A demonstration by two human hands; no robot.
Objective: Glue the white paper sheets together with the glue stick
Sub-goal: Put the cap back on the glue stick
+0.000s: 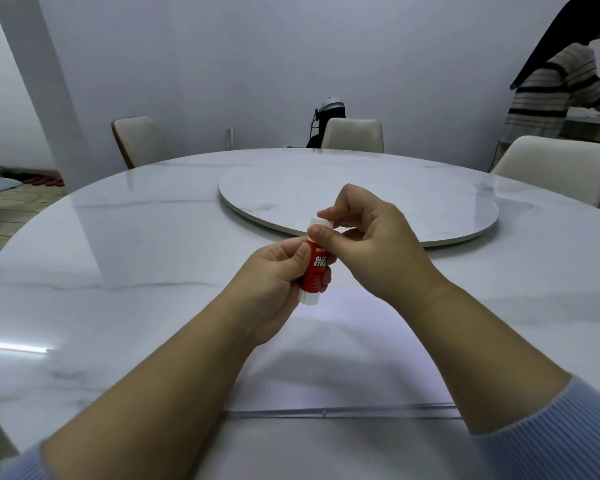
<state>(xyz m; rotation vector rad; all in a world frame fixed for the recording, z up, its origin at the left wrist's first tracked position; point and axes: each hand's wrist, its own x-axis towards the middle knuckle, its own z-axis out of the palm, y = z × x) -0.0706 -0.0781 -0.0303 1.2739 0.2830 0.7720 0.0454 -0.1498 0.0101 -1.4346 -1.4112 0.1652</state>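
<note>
Capped glue stick (315, 268) in both hands

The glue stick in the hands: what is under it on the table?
White paper sheets lie on the marble table below the glue stick. The left hand and right hand hold it up; the forearms cover parts of the paper.

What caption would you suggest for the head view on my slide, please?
Left hand grips the glue stick while right hand pinches its cap above white paper sheets.
</note>
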